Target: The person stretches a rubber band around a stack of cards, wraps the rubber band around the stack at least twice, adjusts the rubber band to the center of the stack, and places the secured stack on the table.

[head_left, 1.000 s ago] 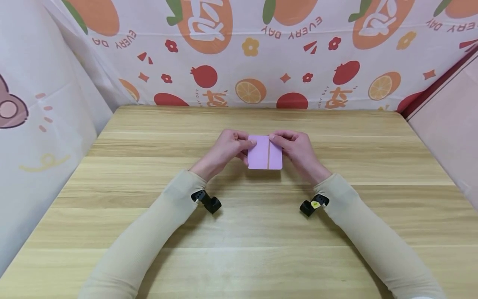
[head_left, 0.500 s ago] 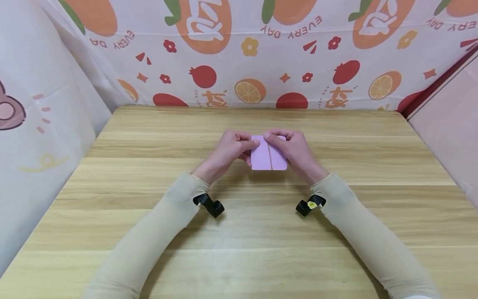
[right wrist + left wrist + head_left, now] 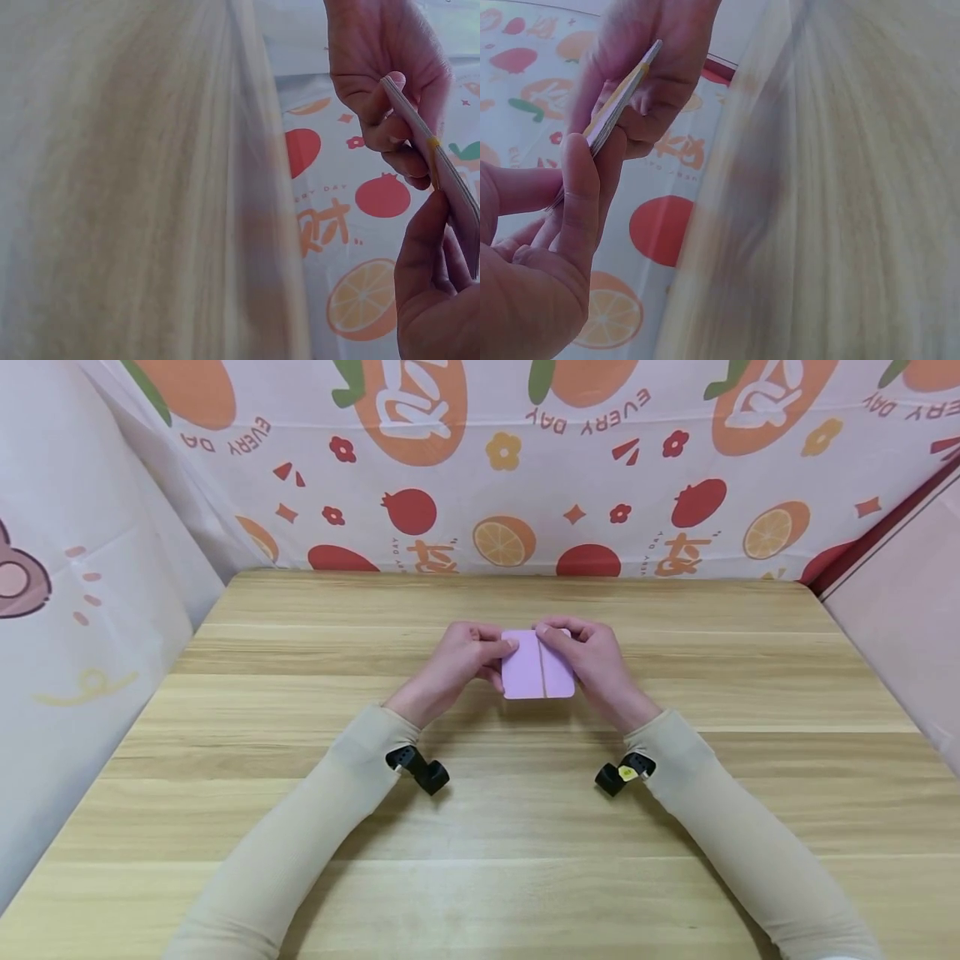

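Note:
Above the table, in the head view, both hands hold a thin stack of pink cards with rounded corners. A tan rubber band runs round the stack from top to bottom, slightly slanted. My left hand pinches the left edge, thumb in front and fingers behind. At the upper right my right hand grips the stack, its thumb lying near the band's top end. Seen edge-on in the right wrist view, the stack shows several thin layers. The fingers behind it are partly hidden in the head view.
A wood-grain table lies under both forearms. Behind its far edge hangs a white fruit-print cloth, and another pale cloth hangs on the left. Black wrist cameras stick out inward from the sleeves.
The stack has shifted slightly right. My right thumb has moved left across the top edge, covering more of the cards, and the band has gone from nearly upright to slightly slanted.

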The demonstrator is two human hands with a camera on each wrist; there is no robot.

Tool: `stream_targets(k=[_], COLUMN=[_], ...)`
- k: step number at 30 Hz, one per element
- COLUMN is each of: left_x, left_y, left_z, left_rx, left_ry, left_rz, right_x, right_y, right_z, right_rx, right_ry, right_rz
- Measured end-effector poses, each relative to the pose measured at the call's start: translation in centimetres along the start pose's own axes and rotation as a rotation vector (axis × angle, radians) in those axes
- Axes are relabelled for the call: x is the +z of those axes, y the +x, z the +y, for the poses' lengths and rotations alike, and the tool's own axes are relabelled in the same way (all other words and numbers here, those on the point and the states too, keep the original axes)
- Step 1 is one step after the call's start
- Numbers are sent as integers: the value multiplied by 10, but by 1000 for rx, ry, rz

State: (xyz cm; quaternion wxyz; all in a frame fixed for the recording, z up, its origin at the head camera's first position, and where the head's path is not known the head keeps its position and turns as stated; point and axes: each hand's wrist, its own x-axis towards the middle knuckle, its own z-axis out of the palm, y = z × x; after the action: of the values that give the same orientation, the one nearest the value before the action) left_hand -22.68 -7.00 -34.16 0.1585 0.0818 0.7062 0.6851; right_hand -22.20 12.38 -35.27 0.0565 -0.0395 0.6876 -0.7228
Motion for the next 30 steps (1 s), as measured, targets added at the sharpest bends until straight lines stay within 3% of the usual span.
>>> stream_targets(k=[6, 14, 22, 30], left_x=[-9, -25, -27, -25], left_y=[2, 2, 1, 0], left_z=[2, 7, 11, 9], left_rx=[-7, 17, 24, 36], left_ry=[21, 54, 63, 84], left_rz=[51, 107, 144, 170], right_x=[-2, -3, -2, 2], right_y=[-1, 0, 2, 1], right_z=[0, 6, 12, 15], right_rx=[106, 152, 172, 212], right_ry=[-52, -38, 0, 19], right_rz=[-72, -300, -331, -292])
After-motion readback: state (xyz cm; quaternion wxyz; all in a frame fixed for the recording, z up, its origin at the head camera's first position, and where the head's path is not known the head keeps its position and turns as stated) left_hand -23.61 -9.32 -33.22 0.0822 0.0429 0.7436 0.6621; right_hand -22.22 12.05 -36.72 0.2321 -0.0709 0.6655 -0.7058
